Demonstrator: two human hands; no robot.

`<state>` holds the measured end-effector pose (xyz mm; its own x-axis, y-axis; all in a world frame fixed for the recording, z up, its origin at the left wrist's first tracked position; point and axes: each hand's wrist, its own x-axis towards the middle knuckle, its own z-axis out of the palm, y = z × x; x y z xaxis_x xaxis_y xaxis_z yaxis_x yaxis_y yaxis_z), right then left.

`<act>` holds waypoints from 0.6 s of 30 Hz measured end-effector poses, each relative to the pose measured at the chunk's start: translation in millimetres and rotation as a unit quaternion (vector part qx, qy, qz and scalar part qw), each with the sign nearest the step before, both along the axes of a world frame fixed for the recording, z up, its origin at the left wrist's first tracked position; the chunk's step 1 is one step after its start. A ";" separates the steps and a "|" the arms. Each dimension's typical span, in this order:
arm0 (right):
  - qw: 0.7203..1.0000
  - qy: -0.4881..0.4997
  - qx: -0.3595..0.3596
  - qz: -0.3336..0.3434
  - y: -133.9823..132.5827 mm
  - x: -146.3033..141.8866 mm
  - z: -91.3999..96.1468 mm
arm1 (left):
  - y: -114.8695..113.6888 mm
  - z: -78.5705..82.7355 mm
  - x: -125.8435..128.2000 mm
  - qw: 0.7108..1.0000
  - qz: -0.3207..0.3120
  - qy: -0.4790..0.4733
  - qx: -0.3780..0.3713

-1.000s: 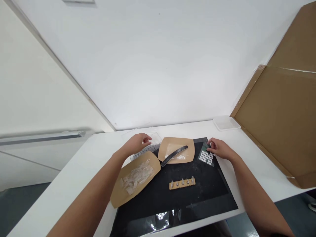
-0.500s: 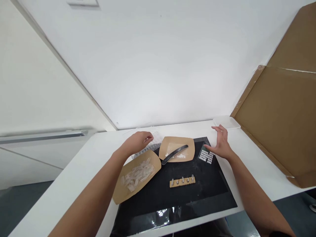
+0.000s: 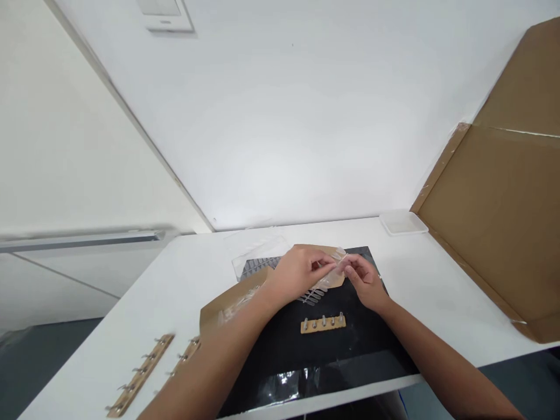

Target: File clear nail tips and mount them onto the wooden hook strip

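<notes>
Clear plastic nail tips (image 3: 331,276) are being held over a black mat (image 3: 350,356) by both hands, near the middle of a white table (image 3: 437,262). They are being gripped in a tight pinch between the closed fingers of the left hand (image 3: 298,271) and the right hand (image 3: 362,280), with the two hands almost touching. The tips are judged to be light, thin and fairly stiff, but brittle and slippery, so the edge of the strip seems the safest place to take hold. A comb-like clear strip (image 3: 310,297) is being shown just below the hands, but its link to the held piece is being hidden by the fingers. A brown paper tray (image 3: 312,249) is being mostly covered by the hands, and its contents cannot be made out. A second brown paper tray (image 3: 231,306) is being partly blocked by the left forearm. A wooden strip with metal pegs (image 3: 322,324) is being shown on the mat, nearer than the hands. The exact number of tips being held cannot be told.
</notes>
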<state>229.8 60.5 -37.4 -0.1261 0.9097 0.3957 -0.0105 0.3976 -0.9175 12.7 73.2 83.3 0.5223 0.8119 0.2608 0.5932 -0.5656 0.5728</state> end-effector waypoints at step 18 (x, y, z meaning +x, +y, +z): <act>0.999 -0.041 -0.026 -0.025 0.9 6.9 8.1 | 4.4 -27.8 24.7 0.996 0.040 -0.084 0.001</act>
